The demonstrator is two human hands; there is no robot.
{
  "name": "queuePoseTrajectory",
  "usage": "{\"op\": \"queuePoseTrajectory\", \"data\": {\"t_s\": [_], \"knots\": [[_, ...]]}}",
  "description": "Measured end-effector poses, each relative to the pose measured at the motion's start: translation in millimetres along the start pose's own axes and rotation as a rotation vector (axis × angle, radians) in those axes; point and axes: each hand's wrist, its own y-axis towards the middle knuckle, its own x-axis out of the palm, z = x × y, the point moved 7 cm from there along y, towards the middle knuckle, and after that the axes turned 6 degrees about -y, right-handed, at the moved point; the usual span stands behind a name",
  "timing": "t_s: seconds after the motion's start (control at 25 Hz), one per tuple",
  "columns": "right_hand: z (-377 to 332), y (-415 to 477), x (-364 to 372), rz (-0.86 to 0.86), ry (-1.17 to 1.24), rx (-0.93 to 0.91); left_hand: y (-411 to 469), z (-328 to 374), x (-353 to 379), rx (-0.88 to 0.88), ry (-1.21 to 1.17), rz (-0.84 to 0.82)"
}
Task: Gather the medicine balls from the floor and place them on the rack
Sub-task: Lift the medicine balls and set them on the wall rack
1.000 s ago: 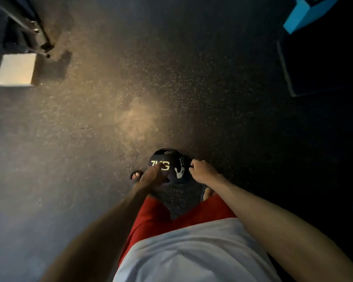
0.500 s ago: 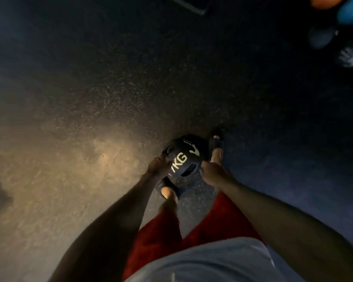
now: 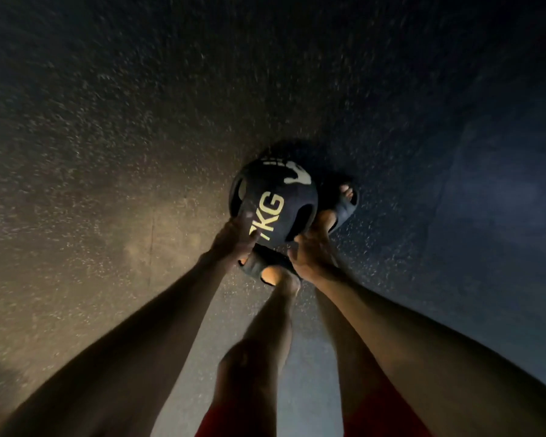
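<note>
Ball, clamped at its sides by left hand and right hand, has travelled another stride over the floor, so the carry continues, rack unseen.

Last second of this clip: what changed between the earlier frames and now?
The person walked on with the ball. The white block, blue box and other balls seen earlier have left the view, and only floor shows around the person. The ball's print turned from level to nearly upright, and the ball looks larger. Unchanged: left hand and right hand grip the ball throughout; nothing was let go.
</note>
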Motion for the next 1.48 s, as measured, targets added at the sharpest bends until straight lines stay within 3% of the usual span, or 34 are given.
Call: {"op": "queuePoseTrajectory", "data": {"t_s": [0.08,0.2,0.32,0.44,0.6,0.8,0.88,1.0,1.08,1.16,1.32,1.48], "knots": [[-12.1,24.2,24.5,-0.070,0.083,-0.005,37.3,-23.5,11.1,-0.034,-0.015,0.038],[-19.7,53.3,51.1,0.081,0.203,0.085,80.6,-56.0,22.6,-0.061,-0.014,0.028],[-13.3,50.9,50.7,0.183,0.326,0.128,90.6,-74.3,26.8,0.053,-0.058,-0.039],[-13.8,53.8,32.1,0.235,0.413,0.104,89.6,-73.9,25.3,0.111,-0.116,0.036],[-8.3,72.6,-21.8,0.342,0.509,0.157,104.9,-29.2,13.9,0.219,-0.259,0.162],[6.2,167.2,-138.7,0.351,0.620,0.390,119.5,50.2,-4.4,0.529,0.089,0.246],[6.7,191.8,-176.5,0.398,0.597,0.272,141.7,79.6,-13.8,0.581,0.128,0.272],[6.7,181.7,-183.9,0.530,0.443,0.002,192.7,135.2,-44.6,0.476,0.088,0.306],[12.8,173.4,-170.1,0.494,0.384,-0.075,220.7,177.9,-65.2,0.390,0.028,0.322],[19.1,179.6,-165.3,0.411,0.404,-0.085,240.5,218.3,-81.0,0.350,-0.052,0.378],[13.1,212.9,-207.3,0.405,0.460,-0.067,252.1,261.6,-93.9,0.417,-0.071,0.400],[16.5,260.9,-285.8,0.322,0.516,0.055,254.8,248.2,-88.8,0.398,-0.079,0.316]]}}
